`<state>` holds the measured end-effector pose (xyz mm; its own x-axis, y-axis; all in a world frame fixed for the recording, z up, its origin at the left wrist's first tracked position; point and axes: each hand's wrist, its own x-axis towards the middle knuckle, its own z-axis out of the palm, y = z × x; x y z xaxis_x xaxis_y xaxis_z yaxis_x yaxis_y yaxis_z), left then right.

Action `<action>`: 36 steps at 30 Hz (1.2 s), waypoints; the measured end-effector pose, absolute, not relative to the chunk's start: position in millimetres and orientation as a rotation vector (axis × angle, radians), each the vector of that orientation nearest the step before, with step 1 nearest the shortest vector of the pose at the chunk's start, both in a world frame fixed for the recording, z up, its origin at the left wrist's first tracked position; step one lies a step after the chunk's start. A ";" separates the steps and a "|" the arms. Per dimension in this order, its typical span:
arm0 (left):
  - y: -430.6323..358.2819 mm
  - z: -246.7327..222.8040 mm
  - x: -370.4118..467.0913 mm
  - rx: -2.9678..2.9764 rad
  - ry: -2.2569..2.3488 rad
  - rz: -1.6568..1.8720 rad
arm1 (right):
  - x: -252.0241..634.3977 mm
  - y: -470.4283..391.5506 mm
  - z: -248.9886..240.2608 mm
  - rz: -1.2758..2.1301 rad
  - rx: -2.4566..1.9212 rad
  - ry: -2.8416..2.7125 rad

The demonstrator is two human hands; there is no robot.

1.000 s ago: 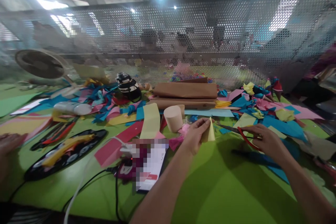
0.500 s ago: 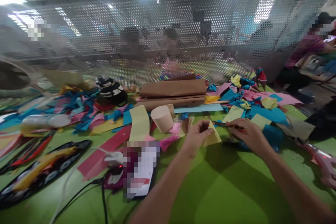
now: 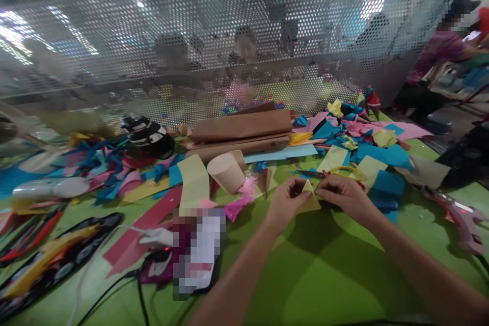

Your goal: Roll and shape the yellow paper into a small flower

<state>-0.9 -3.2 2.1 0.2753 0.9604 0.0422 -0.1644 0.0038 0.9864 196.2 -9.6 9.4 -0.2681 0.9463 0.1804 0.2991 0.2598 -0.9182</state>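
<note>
Between the thumb and fingers of my left hand (image 3: 287, 199) is a small folded yellow paper (image 3: 310, 200), its pointed top upward. My right hand (image 3: 344, 197) is just to the right of the paper, thumb and fingertips pinched together; whether they grip anything is too small to tell. Behind the right hand, scissors with yellow handles (image 3: 346, 170) lie on the table among paper pieces, their dark blades pointing left. A rolled beige paper strip (image 3: 225, 172) stands left of my hands, beside pink crumpled paper (image 3: 247, 191).
On the green table (image 3: 324, 275) are a phone (image 3: 202, 249) and cables at left, brown paper rolls (image 3: 242, 126) at the back, paper scraps around, and a pink glue gun (image 3: 458, 216) at right. A perforated metal screen (image 3: 214, 61) stands behind; a person (image 3: 435, 56) sits at far right.
The scissors have left my right hand and now lie behind it. That hand has come left, close to the yellow paper. The camera view has shifted slightly.
</note>
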 end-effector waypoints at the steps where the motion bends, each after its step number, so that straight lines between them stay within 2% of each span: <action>1: -3.3 1.9 -0.7 1.229 0.879 1.085 | 196.2 -9.6 9.2 1.032 -1.149 -1.734; 13: -3.2 0.9 0.0 1.226 0.897 1.078 | 191.1 -12.5 12.3 0.945 -1.178 -1.791; 25: -4.1 -0.4 1.6 1.206 0.911 1.081 | 186.5 -14.2 8.2 0.462 -1.185 -1.972; 32: -3.4 -1.0 0.1 1.170 0.910 1.111 | 189.9 -14.8 12.6 0.393 -1.228 -1.931; 36: -0.7 1.6 -2.7 1.101 0.899 1.141 | 194.9 -14.4 17.7 0.508 -1.230 -1.809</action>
<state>-2.7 -0.7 1.6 0.2066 0.9784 -0.0055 -0.2335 0.0547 0.9708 194.9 -14.4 17.7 -0.1372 0.8936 0.4273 0.5403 0.4291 -0.7238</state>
